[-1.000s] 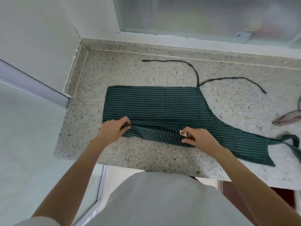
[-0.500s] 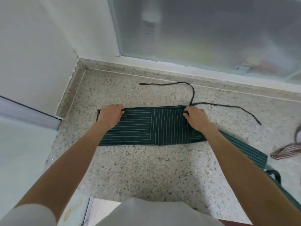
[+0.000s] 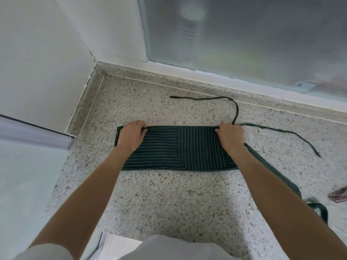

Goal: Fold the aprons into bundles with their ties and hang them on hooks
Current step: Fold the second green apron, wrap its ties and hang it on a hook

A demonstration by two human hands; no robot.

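Although folded into a long band, the green striped apron [image 3: 178,149] is not yet a bundle: it lies flat on the speckled surface [image 3: 169,199], near the far-left corner by the wall. Left hand [image 3: 131,136] presses the band's left end, fingers curled over the far edge; right hand [image 3: 231,137] presses the right end likewise, pinching cloth at the far edge. Neither hand is spread wide. One tie [image 3: 221,102] loops away toward the frosted window [image 3: 244,38]; a second tie [image 3: 285,136] trails to the right. The bib portion runs under the right forearm toward the near right, with a strap [image 3: 319,209] beyond. A reddish cloth [image 3: 338,197] sits at the right margin. Assessment: lengthwise folding is in hand. The next move likely calls for another fold or roll, keeping both ties free for wrapping.
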